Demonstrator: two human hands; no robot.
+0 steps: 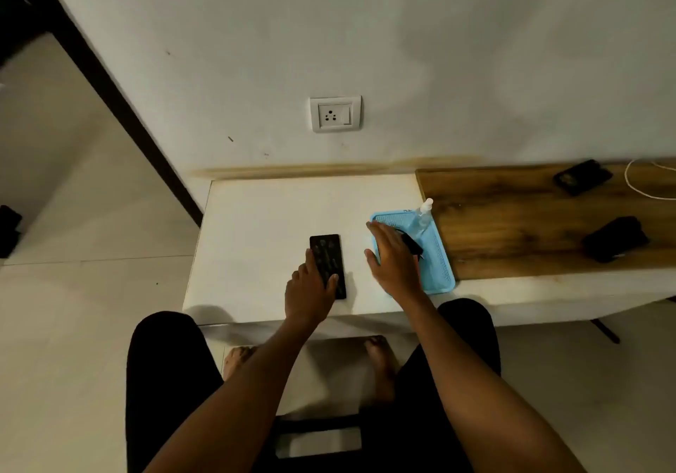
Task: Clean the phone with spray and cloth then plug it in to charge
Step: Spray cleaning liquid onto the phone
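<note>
A black phone (326, 257) lies flat on the white table top (263, 223). My left hand (310, 289) rests on its near end, thumb on one long edge and fingers on the other. To the right sits a light blue tray (439, 264) holding a clear spray bottle (422, 216) that lies tilted, and a dark item (411, 244) partly hidden under my right hand (393, 258). That hand hovers over the tray's left side with fingers spread and holds nothing. A white wall socket (335, 114) with a switch is on the wall above the table.
A wooden surface (519, 223) adjoins the table on the right, carrying two dark objects (582, 177) (614, 239) and a white cable (643, 183). The wall stands right behind the table. My knees and bare feet are below the table's front edge.
</note>
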